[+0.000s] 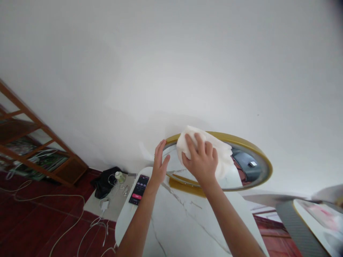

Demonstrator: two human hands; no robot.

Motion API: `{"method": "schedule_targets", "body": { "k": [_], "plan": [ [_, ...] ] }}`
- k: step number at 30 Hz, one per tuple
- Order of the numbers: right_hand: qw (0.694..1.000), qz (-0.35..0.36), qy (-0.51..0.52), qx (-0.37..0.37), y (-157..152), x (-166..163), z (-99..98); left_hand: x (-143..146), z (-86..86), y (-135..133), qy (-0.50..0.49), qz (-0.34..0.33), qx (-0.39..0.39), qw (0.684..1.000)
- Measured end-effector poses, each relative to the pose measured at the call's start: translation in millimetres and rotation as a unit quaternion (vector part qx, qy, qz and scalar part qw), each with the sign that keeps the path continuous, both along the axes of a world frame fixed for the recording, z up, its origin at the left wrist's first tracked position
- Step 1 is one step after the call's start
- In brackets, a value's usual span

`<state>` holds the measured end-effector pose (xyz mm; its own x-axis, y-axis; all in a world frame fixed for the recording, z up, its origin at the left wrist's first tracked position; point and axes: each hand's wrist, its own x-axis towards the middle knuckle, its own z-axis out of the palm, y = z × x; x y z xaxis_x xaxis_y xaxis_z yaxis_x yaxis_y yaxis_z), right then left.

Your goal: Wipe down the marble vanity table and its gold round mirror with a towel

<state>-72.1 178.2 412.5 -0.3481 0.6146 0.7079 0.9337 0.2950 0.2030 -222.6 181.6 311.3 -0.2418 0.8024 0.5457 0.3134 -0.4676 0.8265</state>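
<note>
A round mirror in a gold frame stands tilted on a white marble-patterned table, close to the wall. My right hand presses a white cloth against the upper part of the glass, its fingers curled into the fabric. The cloth drapes to the right and hides part of the mirror and its top rim. At the mirror's left edge, my left hand grips the frame, thumb on the front side and fingers along the outer rim.
A phone with a timer on its screen lies on the table's left side. Lower left, a small pale surface carries a black bag, a charger and white cables. A wooden shelf stands far left. A grey-sided piece of furniture is at right.
</note>
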Motion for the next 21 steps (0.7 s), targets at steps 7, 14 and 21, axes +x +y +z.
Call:
{"method": "schedule_targets", "body": {
  "k": [7, 14, 21],
  "plan": [
    [0.993, 0.069, -0.086, -0.033, -3, -18, -36.9, -7, -78.3, 3, -0.076, 0.091, -0.092, 0.989],
    [0.998, 0.048, -0.041, -0.011, -1, -35, -31.5, -12, -90.9, 2, -0.096, 0.090, -0.082, 0.988],
    [0.982, 0.121, -0.081, -0.118, -1, -58, -51.4, -16, -93.7, 1, -0.094, 0.061, -0.092, 0.989]
  ]
}}
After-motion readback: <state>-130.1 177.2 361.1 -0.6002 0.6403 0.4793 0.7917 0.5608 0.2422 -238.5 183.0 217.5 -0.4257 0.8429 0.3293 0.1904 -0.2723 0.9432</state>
